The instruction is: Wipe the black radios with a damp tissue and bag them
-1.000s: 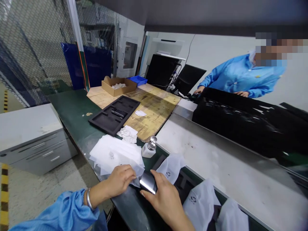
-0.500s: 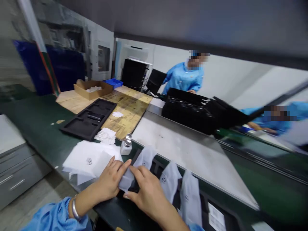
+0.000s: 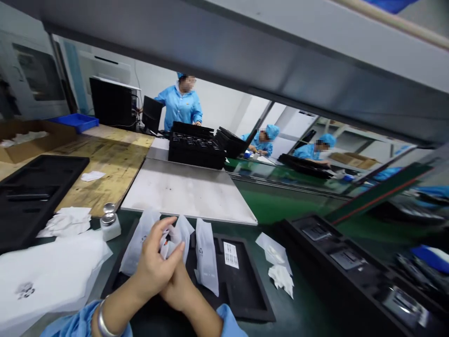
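My left hand [image 3: 153, 262], with a silver bangle at the wrist, is curled with its thumb and forefinger raised. Crossing behind it, my right hand [image 3: 178, 286] is mostly covered, its fingers hidden. Between the two, a crumpled translucent white bag [image 3: 170, 244] with a small orange-red spot shows; its contents cannot be made out. Both hands are over a black foam tray [image 3: 245, 295], where one white bag [image 3: 140, 245] leans at the left and another bag [image 3: 206, 257] with a recycling mark lies right of my hands. A printed label sheet [image 3: 230, 255] is also in the tray.
White bags [image 3: 52, 271] are stacked at left, beside a pump bottle [image 3: 110, 224] and crumpled tissue [image 3: 66, 222]. A black tray [image 3: 35, 192] lies farther left. More tissue [image 3: 281, 280] and a long black tray [image 3: 351, 262] are at right. Co-workers [image 3: 182, 105] are behind; a shelf [image 3: 224, 61] hangs overhead.
The view has swung right, bringing in the long black tray and more co-workers. My hands have gone from side by side on a bagged black item to crossed, closer together.
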`<state>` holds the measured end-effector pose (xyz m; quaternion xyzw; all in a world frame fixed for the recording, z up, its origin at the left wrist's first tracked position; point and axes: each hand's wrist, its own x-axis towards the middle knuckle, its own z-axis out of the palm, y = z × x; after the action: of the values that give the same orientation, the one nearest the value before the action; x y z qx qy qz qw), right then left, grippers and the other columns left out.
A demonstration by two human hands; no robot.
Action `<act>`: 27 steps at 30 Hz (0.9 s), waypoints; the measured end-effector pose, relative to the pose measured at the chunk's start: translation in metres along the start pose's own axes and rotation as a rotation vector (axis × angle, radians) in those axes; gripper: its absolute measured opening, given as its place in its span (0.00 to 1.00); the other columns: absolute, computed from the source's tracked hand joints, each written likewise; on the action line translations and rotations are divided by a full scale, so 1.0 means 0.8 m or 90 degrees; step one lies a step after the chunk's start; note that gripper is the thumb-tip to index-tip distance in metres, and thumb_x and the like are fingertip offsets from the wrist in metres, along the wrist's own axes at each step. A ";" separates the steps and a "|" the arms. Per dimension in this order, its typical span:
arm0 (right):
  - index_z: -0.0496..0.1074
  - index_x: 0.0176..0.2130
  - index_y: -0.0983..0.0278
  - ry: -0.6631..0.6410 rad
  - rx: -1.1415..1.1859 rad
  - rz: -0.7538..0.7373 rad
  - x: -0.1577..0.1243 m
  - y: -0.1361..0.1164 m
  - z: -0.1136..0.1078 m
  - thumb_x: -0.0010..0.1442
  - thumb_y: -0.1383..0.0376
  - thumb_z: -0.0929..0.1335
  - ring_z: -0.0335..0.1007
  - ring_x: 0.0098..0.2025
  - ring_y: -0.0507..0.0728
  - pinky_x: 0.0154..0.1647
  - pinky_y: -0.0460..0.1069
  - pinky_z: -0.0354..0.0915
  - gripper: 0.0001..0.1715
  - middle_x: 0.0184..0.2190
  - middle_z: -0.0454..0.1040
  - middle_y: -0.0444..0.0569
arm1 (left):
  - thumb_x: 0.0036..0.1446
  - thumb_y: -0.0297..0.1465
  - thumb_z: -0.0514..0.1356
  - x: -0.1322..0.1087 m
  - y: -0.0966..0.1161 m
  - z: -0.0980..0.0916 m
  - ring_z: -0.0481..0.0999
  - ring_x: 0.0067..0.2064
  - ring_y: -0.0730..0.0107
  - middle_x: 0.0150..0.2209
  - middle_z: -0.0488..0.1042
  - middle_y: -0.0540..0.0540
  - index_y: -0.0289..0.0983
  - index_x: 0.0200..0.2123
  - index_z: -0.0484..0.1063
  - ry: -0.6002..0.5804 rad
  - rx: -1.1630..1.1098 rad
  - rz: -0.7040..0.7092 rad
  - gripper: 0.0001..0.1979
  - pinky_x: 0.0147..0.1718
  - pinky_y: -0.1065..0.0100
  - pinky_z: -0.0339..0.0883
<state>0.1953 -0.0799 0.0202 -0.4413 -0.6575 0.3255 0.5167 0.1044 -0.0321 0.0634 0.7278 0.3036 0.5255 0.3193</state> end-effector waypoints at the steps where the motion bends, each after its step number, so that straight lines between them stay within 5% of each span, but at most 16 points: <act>1: 0.62 0.61 0.63 0.029 0.025 0.005 -0.005 0.000 -0.010 0.57 0.68 0.69 0.62 0.60 0.64 0.60 0.57 0.62 0.34 0.58 0.67 0.55 | 0.61 0.32 0.58 0.006 0.007 0.014 0.74 0.46 0.65 0.44 0.73 0.45 0.39 0.49 0.68 -0.033 -0.024 0.014 0.12 0.44 0.66 0.69; 4: 0.67 0.56 0.63 0.106 0.102 0.065 -0.031 0.004 -0.053 0.57 0.64 0.70 0.69 0.53 0.63 0.55 0.56 0.66 0.27 0.50 0.73 0.53 | 0.66 0.31 0.52 0.029 0.029 0.055 0.74 0.36 0.71 0.34 0.73 0.49 0.39 0.40 0.70 -0.106 -0.068 0.054 0.07 0.37 0.70 0.67; 9: 0.68 0.55 0.60 0.202 0.230 0.174 -0.091 0.020 -0.149 0.57 0.56 0.73 0.71 0.51 0.62 0.55 0.57 0.65 0.28 0.46 0.75 0.50 | 0.69 0.31 0.47 0.075 0.063 0.145 0.76 0.31 0.71 0.32 0.76 0.50 0.40 0.44 0.68 -0.239 0.048 0.105 0.11 0.32 0.71 0.66; 13: 0.66 0.56 0.60 0.255 0.227 0.238 -0.131 0.034 -0.218 0.58 0.52 0.72 0.69 0.54 0.64 0.58 0.60 0.62 0.31 0.51 0.74 0.54 | 0.69 0.32 0.47 0.091 0.073 0.233 0.79 0.36 0.62 0.35 0.78 0.46 0.38 0.52 0.66 -0.339 0.202 0.090 0.13 0.36 0.65 0.69; 16: 0.65 0.57 0.63 0.307 0.062 0.312 -0.163 0.048 -0.257 0.57 0.48 0.70 0.69 0.53 0.66 0.56 0.61 0.65 0.35 0.52 0.72 0.58 | 0.64 0.34 0.56 0.089 0.059 0.264 0.77 0.46 0.54 0.45 0.77 0.39 0.35 0.57 0.64 -0.354 0.226 0.098 0.19 0.43 0.59 0.71; 19: 0.69 0.54 0.64 0.418 -0.208 0.353 -0.201 0.065 -0.286 0.54 0.44 0.69 0.69 0.53 0.67 0.53 0.60 0.67 0.36 0.53 0.71 0.59 | 0.63 0.35 0.58 0.080 0.020 0.234 0.74 0.52 0.55 0.48 0.75 0.40 0.36 0.54 0.68 -0.364 0.255 0.098 0.18 0.49 0.58 0.69; 21: 0.70 0.54 0.64 0.459 -0.317 0.398 -0.226 0.076 -0.297 0.54 0.42 0.67 0.70 0.50 0.67 0.48 0.58 0.69 0.38 0.52 0.71 0.59 | 0.65 0.35 0.54 0.069 -0.016 0.179 0.73 0.52 0.57 0.49 0.75 0.40 0.36 0.52 0.70 -0.344 0.291 0.075 0.16 0.52 0.58 0.67; 25: 0.69 0.54 0.66 0.409 -0.343 0.493 -0.260 0.096 -0.292 0.54 0.38 0.63 0.72 0.45 0.66 0.39 0.56 0.71 0.43 0.49 0.73 0.59 | 0.65 0.43 0.52 0.035 -0.074 0.049 0.74 0.50 0.55 0.47 0.76 0.41 0.36 0.50 0.71 -0.165 0.455 -0.033 0.20 0.51 0.56 0.67; 27: 0.69 0.54 0.65 0.372 -0.353 0.506 -0.266 0.102 -0.284 0.55 0.38 0.62 0.71 0.48 0.67 0.43 0.57 0.71 0.43 0.51 0.72 0.59 | 0.65 0.44 0.51 0.013 -0.083 0.014 0.75 0.49 0.55 0.46 0.77 0.41 0.37 0.50 0.72 -0.137 0.497 -0.070 0.21 0.51 0.56 0.67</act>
<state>0.4509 -0.2487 -0.0773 -0.8461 -0.3310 0.1744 0.3795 0.1105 0.0149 0.0146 0.8276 0.4839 0.2739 0.0768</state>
